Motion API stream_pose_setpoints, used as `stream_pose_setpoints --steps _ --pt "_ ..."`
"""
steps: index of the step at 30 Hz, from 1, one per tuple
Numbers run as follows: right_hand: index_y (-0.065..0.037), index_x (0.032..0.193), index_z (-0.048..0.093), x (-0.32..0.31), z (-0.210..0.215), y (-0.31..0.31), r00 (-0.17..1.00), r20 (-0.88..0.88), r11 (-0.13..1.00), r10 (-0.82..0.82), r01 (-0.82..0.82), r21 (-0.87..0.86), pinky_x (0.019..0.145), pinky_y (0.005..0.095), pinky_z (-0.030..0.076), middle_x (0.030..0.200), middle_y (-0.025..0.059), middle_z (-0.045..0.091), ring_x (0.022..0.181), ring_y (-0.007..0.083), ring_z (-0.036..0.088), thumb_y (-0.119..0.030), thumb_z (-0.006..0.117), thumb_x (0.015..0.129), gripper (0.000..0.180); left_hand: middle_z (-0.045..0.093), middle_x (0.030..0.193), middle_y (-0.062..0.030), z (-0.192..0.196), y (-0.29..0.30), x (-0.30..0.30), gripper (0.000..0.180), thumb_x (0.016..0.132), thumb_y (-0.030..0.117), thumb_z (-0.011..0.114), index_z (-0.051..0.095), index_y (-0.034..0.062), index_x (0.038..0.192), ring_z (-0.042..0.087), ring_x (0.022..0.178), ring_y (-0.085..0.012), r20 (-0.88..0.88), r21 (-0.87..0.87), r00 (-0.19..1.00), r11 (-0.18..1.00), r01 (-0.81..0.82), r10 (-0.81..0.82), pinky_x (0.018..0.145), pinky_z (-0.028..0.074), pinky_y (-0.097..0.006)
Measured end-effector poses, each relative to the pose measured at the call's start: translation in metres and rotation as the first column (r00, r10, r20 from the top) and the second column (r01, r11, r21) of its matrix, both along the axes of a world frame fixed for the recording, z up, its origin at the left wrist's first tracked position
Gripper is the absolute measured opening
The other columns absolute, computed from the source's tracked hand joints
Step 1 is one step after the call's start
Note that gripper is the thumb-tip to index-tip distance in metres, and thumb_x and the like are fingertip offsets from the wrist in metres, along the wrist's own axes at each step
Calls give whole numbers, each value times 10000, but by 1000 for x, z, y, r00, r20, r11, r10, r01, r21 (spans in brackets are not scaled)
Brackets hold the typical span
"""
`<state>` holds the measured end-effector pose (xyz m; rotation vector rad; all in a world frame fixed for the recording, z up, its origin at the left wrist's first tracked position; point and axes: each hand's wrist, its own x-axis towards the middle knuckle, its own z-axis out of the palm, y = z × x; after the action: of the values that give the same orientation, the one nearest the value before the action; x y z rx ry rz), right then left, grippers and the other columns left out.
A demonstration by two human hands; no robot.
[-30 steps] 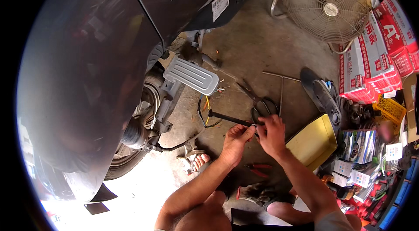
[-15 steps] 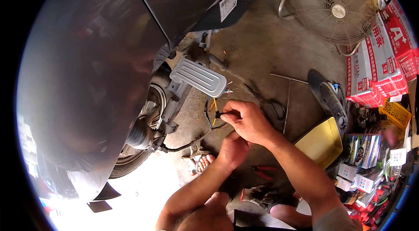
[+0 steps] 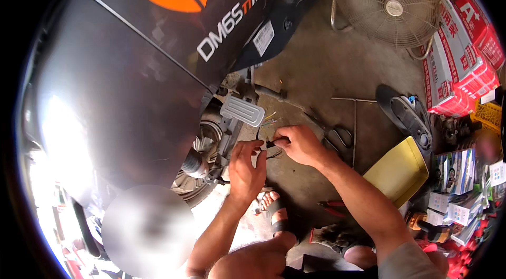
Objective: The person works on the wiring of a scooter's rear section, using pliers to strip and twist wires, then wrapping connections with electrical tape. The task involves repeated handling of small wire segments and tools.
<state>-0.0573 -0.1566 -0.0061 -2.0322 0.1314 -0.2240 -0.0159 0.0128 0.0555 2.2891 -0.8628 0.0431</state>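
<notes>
My left hand [image 3: 245, 165] and my right hand [image 3: 301, 144] meet just below the silver footrest [image 3: 242, 111] of a dark scooter [image 3: 158, 68]. Both pinch the same black cable [image 3: 270, 145], my left hand at its left end and my right hand's fingertips at its right. Thin coloured wire ends [image 3: 271, 118] stick out just above the hands. The rear wheel hub [image 3: 203, 157] sits left of my left hand. What the left fingertips cover is hidden.
Scissors [image 3: 335, 134] and a thin metal rod [image 3: 354, 121] lie on the concrete right of my right hand. A yellow tray [image 3: 398, 171], a black sandal [image 3: 406, 115], red pliers [image 3: 332, 205], a standing fan [image 3: 387, 2] and red-and-white boxes [image 3: 458, 41] surround them. My sandalled foot [image 3: 274, 210] is below.
Both hands left the floor by the scissors and moved up-left to the footrest. The right hand arrived first, then the left joined it on the cable. The view has closed in.
</notes>
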Motion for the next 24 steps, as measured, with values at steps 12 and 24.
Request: stream_pose_setpoints --steps 12,24 --pt "-74 840 672 0 -26 -5 992 123 998 -38 31 55 703 448 502 839 144 675 813 356 645 -117 638 807 63 697 807 -130 -6 -25 3 158 805 149 716 680 10 872 678 699 -256 -58 259 994 963 -73 91 653 520 -351" --pt "-6 882 656 1 -3 3 992 124 970 -1 -30 241 719 380 500 826 168 679 783 279 659 1 607 789 106 666 709 -141 -30 -31 1 184 820 240 627 621 72 894 670 656 -329 238 511 966 834 -209 96 550 511 -463"
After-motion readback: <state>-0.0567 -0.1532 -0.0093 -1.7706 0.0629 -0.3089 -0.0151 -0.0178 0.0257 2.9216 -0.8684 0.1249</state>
